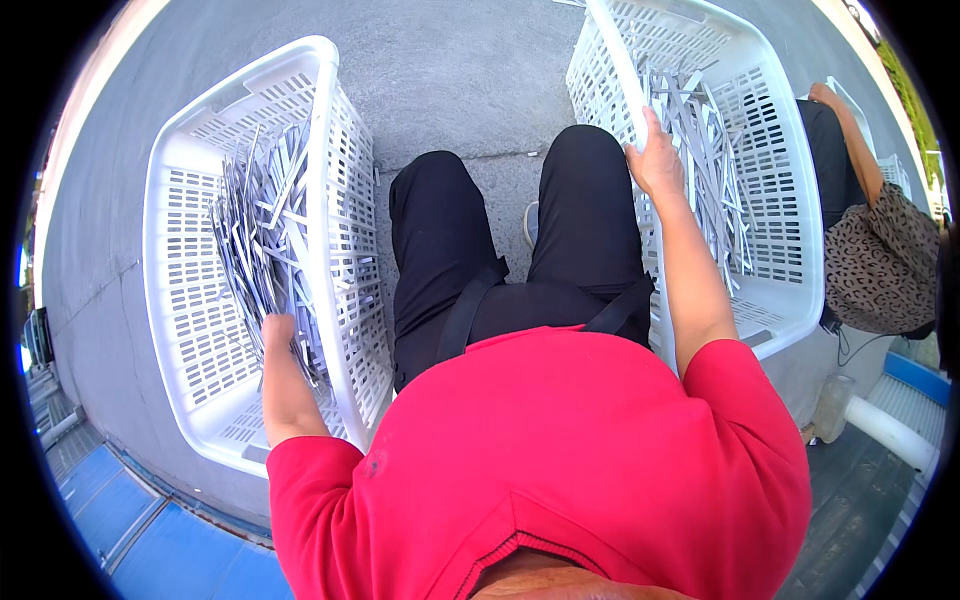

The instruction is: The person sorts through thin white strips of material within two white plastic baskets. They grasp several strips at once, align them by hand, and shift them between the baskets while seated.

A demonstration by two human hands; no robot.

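On my left stands a tall white plastic basket (190,330) with slotted walls, holding a heap of long thin grey and silvery strips (262,215). My left hand (278,328) is down inside it, closed at the lower part of the strip bundle; its fingertips are hidden. A similar white basket (775,190) on my right holds more loose flat strips (705,150). Its near side rim passes under my right hand (657,165), thumb on the outer side and fingers over the edge. My right hand appears closed on that rim.
My knees in black trousers (440,230) are between the baskets, above grey concrete ground (450,80). At the right, another person in a patterned top (875,265) sits close to the right basket, an arm reaching toward a further white basket (850,110). Blue panels (170,540) lie behind at left.
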